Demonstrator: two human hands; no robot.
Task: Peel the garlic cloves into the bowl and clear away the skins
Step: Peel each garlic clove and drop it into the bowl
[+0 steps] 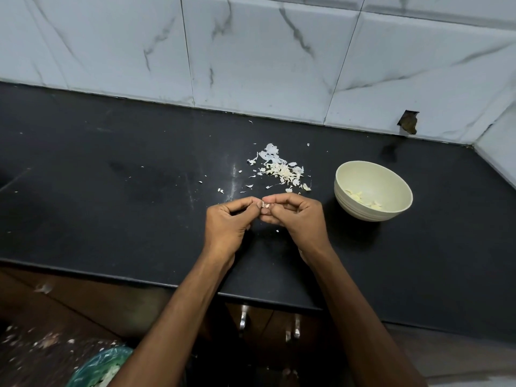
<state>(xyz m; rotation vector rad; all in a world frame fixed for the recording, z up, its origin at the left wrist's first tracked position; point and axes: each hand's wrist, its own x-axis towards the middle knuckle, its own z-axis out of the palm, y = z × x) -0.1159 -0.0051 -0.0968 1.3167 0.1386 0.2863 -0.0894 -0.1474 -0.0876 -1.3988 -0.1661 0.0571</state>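
Left hand [229, 222] and right hand [296, 216] meet above the black bench [111, 191], both grips pinching one garlic clove [265, 205]. Loose skins [282, 169] lie just beyond the hands. The cream bowl [363, 202], holding peeled cloves [363, 200], stands right, apart.

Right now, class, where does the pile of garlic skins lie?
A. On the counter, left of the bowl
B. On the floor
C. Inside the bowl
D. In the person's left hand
A: the garlic skins lie on the dark counter, left of the bowl.
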